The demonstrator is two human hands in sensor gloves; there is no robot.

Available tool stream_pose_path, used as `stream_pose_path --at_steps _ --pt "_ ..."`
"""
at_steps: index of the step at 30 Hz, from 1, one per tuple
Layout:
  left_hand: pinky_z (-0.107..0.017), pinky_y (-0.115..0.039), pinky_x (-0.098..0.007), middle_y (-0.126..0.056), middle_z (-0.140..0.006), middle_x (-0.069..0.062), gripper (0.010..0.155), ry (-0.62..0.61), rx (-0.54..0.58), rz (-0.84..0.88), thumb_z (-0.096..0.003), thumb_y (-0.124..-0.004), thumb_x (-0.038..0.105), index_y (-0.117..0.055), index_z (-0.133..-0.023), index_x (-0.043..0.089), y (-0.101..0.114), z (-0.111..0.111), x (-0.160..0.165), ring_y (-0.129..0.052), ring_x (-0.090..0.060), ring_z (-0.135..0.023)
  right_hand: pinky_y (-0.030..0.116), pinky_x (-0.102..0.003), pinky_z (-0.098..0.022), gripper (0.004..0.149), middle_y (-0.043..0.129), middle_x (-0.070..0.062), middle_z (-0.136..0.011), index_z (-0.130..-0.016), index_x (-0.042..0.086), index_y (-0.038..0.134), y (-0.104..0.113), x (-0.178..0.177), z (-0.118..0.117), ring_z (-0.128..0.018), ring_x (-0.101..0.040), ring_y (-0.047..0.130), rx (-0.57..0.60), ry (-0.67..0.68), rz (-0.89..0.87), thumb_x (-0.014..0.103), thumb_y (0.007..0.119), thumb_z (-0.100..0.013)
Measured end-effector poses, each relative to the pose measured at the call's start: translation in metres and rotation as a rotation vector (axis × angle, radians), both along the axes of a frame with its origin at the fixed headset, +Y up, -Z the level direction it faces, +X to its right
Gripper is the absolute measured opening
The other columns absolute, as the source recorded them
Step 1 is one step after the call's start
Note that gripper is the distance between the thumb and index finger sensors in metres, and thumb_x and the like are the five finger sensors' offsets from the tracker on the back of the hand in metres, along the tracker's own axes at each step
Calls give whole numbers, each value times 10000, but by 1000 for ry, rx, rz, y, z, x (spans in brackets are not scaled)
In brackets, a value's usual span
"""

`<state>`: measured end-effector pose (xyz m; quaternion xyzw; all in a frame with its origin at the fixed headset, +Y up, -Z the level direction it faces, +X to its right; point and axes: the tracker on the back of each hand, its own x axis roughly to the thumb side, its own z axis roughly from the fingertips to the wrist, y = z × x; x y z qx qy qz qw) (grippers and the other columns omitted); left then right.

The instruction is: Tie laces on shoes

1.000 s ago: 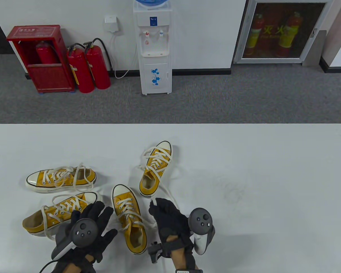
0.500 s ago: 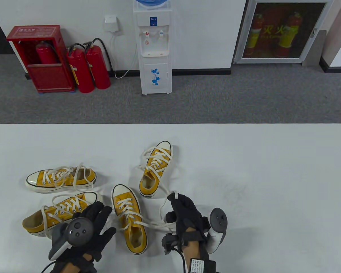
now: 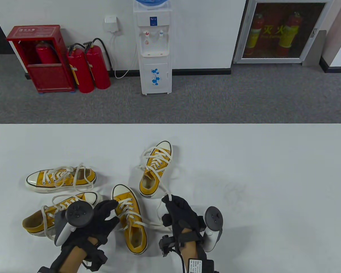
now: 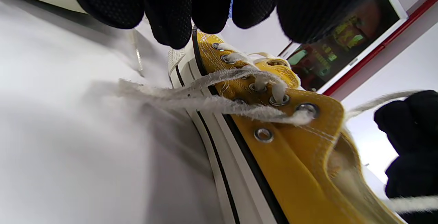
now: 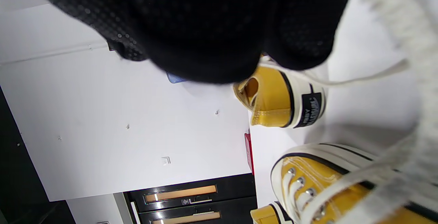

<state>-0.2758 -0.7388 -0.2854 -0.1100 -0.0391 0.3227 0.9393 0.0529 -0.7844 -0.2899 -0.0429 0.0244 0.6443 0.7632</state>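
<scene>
Four yellow canvas sneakers with white laces lie on the white table (image 3: pixel 244 159). The nearest sneaker (image 3: pixel 130 227) (image 4: pixel 273 148) (image 5: pixel 325 183) points its toe away from me, and its laces hang loose. My left hand (image 3: pixel 109 212) reaches to that shoe's left side near the toe, with its fingertips (image 4: pixel 178 29) over the toe end and nothing in its grasp. My right hand (image 3: pixel 168 200) (image 4: pixel 410 131) is to the right of the shoe. It pinches a white lace (image 3: pixel 156 225) (image 4: pixel 376 102) (image 5: pixel 407 29) that runs from the shoe's top eyelets.
A second sneaker (image 3: pixel 155 170) (image 5: pixel 280 97) lies just beyond, and its loose lace trails down towards my right hand. Two more sneakers (image 3: pixel 61 179) (image 3: pixel 39 220) lie to the left. On the floor beyond the table stand a water dispenser (image 3: pixel 155 48) and red extinguishers (image 3: pixel 88 68).
My right hand took hold of the lace beside the near shoe and drew it out to the right. My left hand moved up and right until its fingers reached the shoe's toe side.
</scene>
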Motion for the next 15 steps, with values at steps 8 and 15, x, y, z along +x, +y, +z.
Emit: stream_pose_path --at_steps 8,15 --pt "-725 -591 -631 -613 -1126 -95 580 42 -41 -147 -470 -847 429 -678 -999 263 -5 -12 24 -790 -353 -931 854 -401 -447 395 783 -69 -943 -830 237 846 0 -2 0 -225 -15 974 1 10 14 392 829 -467" --pt "-713 -607 -637 -699 -1030 -78 467 98 64 -230 -455 -865 404 -759 -891 274 -14 -10 28 -838 -338 -829 851 -404 -454 398 783 -67 -942 -832 233 845 0 -3 0 -230 -18 977 2 12 23 391 829 -467"
